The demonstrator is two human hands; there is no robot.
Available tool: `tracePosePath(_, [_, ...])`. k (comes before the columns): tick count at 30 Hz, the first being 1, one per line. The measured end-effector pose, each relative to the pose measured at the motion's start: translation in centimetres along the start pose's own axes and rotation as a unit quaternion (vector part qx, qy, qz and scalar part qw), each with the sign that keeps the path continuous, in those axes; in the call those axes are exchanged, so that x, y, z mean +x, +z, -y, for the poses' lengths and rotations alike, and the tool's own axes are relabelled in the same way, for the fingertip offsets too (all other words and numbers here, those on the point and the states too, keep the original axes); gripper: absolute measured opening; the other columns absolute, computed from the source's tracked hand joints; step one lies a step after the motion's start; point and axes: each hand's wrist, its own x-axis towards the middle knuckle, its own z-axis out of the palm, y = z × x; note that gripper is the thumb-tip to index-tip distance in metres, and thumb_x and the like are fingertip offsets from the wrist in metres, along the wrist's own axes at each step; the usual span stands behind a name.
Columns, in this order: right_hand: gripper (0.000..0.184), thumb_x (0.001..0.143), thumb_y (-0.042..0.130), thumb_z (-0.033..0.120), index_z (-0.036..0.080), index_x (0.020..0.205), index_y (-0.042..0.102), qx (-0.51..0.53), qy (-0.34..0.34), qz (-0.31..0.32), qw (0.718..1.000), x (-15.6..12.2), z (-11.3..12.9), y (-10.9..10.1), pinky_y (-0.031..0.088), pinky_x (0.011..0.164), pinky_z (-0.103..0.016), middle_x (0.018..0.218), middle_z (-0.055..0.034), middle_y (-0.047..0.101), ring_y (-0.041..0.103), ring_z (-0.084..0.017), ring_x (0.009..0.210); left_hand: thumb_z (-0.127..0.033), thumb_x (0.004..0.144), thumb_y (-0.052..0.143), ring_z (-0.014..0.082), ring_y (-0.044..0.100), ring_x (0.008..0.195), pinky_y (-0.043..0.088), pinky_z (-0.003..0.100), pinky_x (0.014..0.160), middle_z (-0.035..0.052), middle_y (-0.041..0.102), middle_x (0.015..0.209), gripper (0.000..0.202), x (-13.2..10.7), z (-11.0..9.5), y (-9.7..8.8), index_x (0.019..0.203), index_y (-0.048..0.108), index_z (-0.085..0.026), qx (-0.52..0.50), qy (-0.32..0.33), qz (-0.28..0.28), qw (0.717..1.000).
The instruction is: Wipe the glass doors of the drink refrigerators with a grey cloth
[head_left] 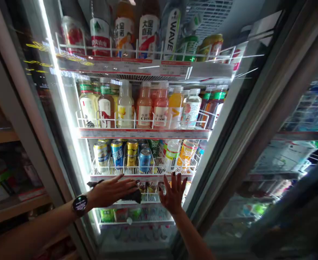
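Observation:
My left hand (114,190), with a round black watch (80,204) on the wrist, stretches in front of a lit drinks fridge. Its fingers lie flat over a dark cloth (134,196), which shows past the palm on both sides. My right hand (173,193) is open and raised to the right of it, fingers spread and holding nothing. Light reflections suggest a glass door between my hands and the drinks; whether either palm touches it is hard to tell. Just above the hands stand a blue can (145,160) and a clear bottle with a green label (172,156).
Fruit drink bottles (144,108) line the middle shelf, larger bottles (149,30) the top one. A bright light strip (58,68) runs down the left side. A door frame (245,122) slants along the right. More stocked shelves (1,180) stand at left.

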Motion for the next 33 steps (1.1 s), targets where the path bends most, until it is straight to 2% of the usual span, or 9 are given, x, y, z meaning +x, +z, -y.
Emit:
tracePosePath(4, [0.077, 0.097, 0.054, 0.032, 0.028, 0.168, 0.024, -0.001, 0.001, -0.004, 1.000, 0.0, 0.1, 0.1, 0.023, 0.127, -0.070, 0.178, -0.0092, 0.017, 0.017, -0.040, 0.163, -0.036, 0.097, 0.060, 0.0257, 0.014, 0.165, 0.006, 0.053, 0.136, 0.0060, 0.037, 0.170, 0.069, 5.1, 5.9, -3.8, 0.162, 0.038, -0.024, 0.020, -0.163, -0.058, 0.985])
tracePosePath(7, [0.076, 0.097, 0.053, 0.031, 0.027, 0.168, 0.026, 0.003, 0.001, -0.011, 1.000, 0.3, 0.2, 0.0, 0.022, 0.128, -0.069, 0.178, -0.0094, 0.017, 0.017, -0.039, 0.164, -0.040, 0.096, 0.061, 0.0304, 0.012, 0.165, 0.004, 0.057, 0.136, 0.0098, 0.036, 0.170, 0.075, 7.7, 5.6, -3.8, 0.164, 0.034, -0.021, 0.026, -0.236, -0.085, 0.968])
tracePosePath(12, [0.075, 0.098, 0.052, 0.030, 0.026, 0.168, 0.024, 0.002, -0.001, -0.013, 1.000, 0.7, 0.2, 0.0, 0.018, 0.130, -0.067, 0.178, -0.0095, 0.014, 0.015, -0.036, 0.164, -0.028, 0.094, 0.059, 0.0210, 0.020, 0.164, 0.016, 0.041, 0.137, 0.0033, 0.031, 0.173, 0.064, 4.1, -2.3, 1.2, 0.157, 0.047, -0.021, 0.006, -0.017, -0.005, 1.000])
tracePosePath(15, [0.077, 0.098, 0.052, 0.029, 0.025, 0.168, 0.023, 0.002, -0.005, -0.010, 1.000, 0.5, 0.2, -0.1, 0.019, 0.130, -0.068, 0.178, -0.0102, 0.017, 0.015, -0.036, 0.164, -0.022, 0.096, 0.055, 0.0156, 0.022, 0.163, 0.018, 0.037, 0.136, -0.0007, 0.031, 0.173, 0.057, 2.0, -3.5, 2.1, 0.153, 0.052, -0.023, 0.011, 0.081, 0.001, 0.997])
tracePosePath(20, [0.086, 0.094, 0.054, 0.022, 0.020, 0.169, 0.013, 0.068, 0.030, -0.059, 0.995, 3.4, 2.2, -2.1, 0.023, 0.126, -0.075, 0.177, -0.0155, 0.019, 0.022, -0.038, 0.162, -0.027, 0.099, 0.060, 0.0213, 0.023, 0.163, 0.009, 0.049, 0.138, 0.0022, 0.036, 0.171, 0.062, 6.9, 2.3, -1.2, 0.158, 0.043, -0.026, -0.003, -0.042, -0.038, 0.998])
tracePosePath(23, [0.087, 0.093, 0.058, 0.027, 0.025, 0.169, 0.016, 0.124, -0.022, -0.133, 0.983, 9.5, 3.5, -3.8, 0.031, 0.121, -0.079, 0.177, -0.0149, 0.016, 0.026, -0.042, 0.160, -0.039, 0.098, 0.064, 0.0248, 0.020, 0.163, 0.013, 0.051, 0.137, 0.0043, 0.036, 0.171, 0.067, 11.8, 5.4, -3.0, 0.159, 0.039, -0.027, -0.018, -0.055, -0.101, 0.993])
tracePosePath(26, [0.084, 0.093, 0.062, 0.026, 0.028, 0.167, 0.022, 0.153, -0.114, -0.158, 0.969, 15.7, 3.1, -4.5, 0.044, 0.119, -0.066, 0.177, -0.0136, 0.017, 0.028, -0.038, 0.160, -0.039, 0.099, 0.063, 0.0264, 0.009, 0.165, 0.016, 0.050, 0.137, 0.0107, 0.033, 0.171, 0.068, 14.3, 7.4, -4.0, 0.159, 0.038, -0.017, -0.023, -0.079, -0.151, 0.985])
tracePosePath(29, [0.081, 0.093, 0.065, 0.023, 0.025, 0.165, 0.028, 0.132, -0.174, -0.081, 0.972, 17.8, 1.9, -4.2, 0.045, 0.121, -0.059, 0.175, -0.0160, 0.025, 0.030, -0.033, 0.160, -0.051, 0.098, 0.064, 0.0297, 0.002, 0.165, 0.014, 0.057, 0.136, 0.0145, 0.031, 0.171, 0.077, 13.7, 8.6, -5.2, 0.159, 0.037, -0.013, -0.006, -0.152, -0.162, 0.975])
tracePosePath(33, [0.055, 0.094, 0.068, 0.023, 0.035, 0.147, 0.056, 0.021, -0.276, 0.024, 0.961, 17.2, 0.9, -4.4, 0.015, 0.130, -0.071, 0.162, -0.0042, 0.049, 0.030, -0.033, 0.159, -0.060, 0.094, 0.068, 0.0261, 0.002, 0.166, 0.004, 0.053, 0.138, 0.0080, 0.034, 0.171, 0.082, 10.0, 10.1, -7.3, 0.159, 0.040, -0.019, 0.057, -0.137, -0.160, 0.976])
